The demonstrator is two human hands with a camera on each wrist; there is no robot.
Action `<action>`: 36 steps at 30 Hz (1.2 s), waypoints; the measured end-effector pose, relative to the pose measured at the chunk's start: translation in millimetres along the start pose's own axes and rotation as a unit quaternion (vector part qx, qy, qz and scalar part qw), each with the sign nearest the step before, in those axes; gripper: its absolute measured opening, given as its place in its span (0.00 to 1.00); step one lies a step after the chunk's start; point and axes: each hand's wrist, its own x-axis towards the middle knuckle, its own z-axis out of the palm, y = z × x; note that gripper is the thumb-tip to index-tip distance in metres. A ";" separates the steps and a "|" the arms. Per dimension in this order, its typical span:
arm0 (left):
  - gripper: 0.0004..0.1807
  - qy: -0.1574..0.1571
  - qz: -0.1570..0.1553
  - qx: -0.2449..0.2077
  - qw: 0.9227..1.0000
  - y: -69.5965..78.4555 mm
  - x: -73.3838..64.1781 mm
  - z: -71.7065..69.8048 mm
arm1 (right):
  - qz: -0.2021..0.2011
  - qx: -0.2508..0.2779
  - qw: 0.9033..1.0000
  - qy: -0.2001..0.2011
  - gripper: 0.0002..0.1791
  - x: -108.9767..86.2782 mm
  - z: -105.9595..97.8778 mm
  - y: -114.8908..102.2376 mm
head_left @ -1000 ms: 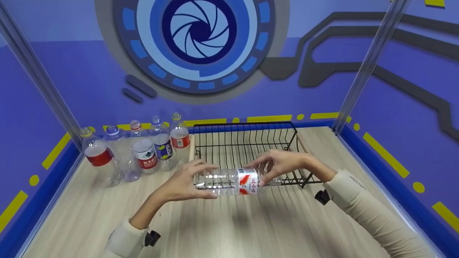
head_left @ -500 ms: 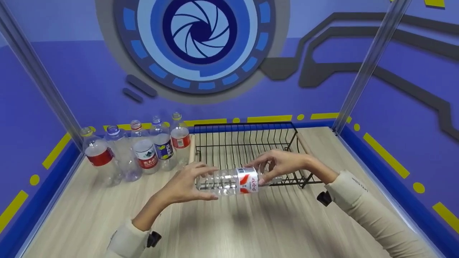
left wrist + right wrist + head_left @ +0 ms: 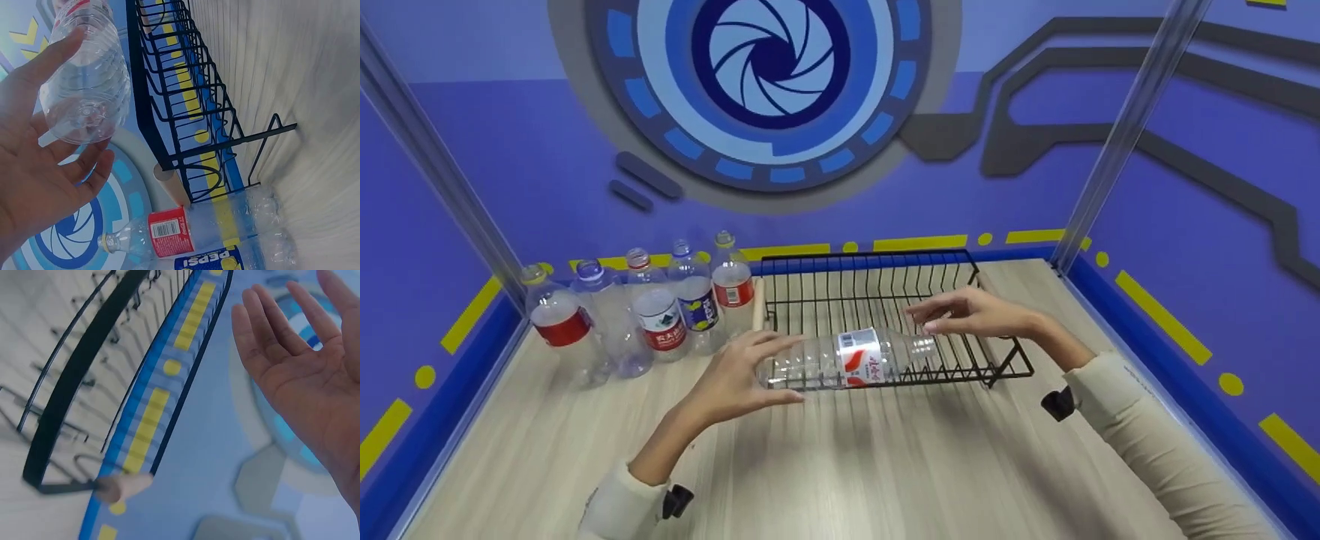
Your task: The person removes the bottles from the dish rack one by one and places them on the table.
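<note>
My left hand (image 3: 735, 379) grips a clear plastic bottle (image 3: 861, 358) around its base end, thumb on one side and fingers on the other. The bottle lies sideways in the air at the front of a black wire basket (image 3: 952, 375), its capless neck pointing right. A white and red label wraps its middle. Seen from the left wrist, the ridged bottle base (image 3: 87, 107) sits between thumb and fingers. My right hand (image 3: 986, 311) holds nothing and hovers beyond the bottle's neck, apart from it. In the right wrist view its fingers (image 3: 275, 332) are loosely extended.
Several capless bottles (image 3: 664, 322) stand upright in a row at the back left, some labelled red or blue. The basket has wooden handles (image 3: 758, 304) at its ends. Blue walls (image 3: 840, 214) enclose the wood-look table (image 3: 847, 480) behind and at both sides.
My right hand has let go of the bottle's neck end and moved away to the right. The bottle, still in my left hand, has shifted slightly up and left in the head view.
</note>
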 end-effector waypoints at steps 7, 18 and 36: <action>0.41 0.026 0.001 -0.014 1.000 -7.9 -8.8 -9.7 | 0.077 0.032 0.995 0.046 0.25 -20.5 -19.7 27.3; 0.44 0.114 -0.081 -0.046 0.989 -22.4 -17.5 -22.6 | 0.128 0.049 0.986 0.095 0.27 -47.4 -37.8 70.5; 0.43 0.195 -0.133 -0.130 0.963 -45.4 -49.9 -58.2 | 0.133 0.053 0.978 0.155 0.27 -66.4 -45.8 94.3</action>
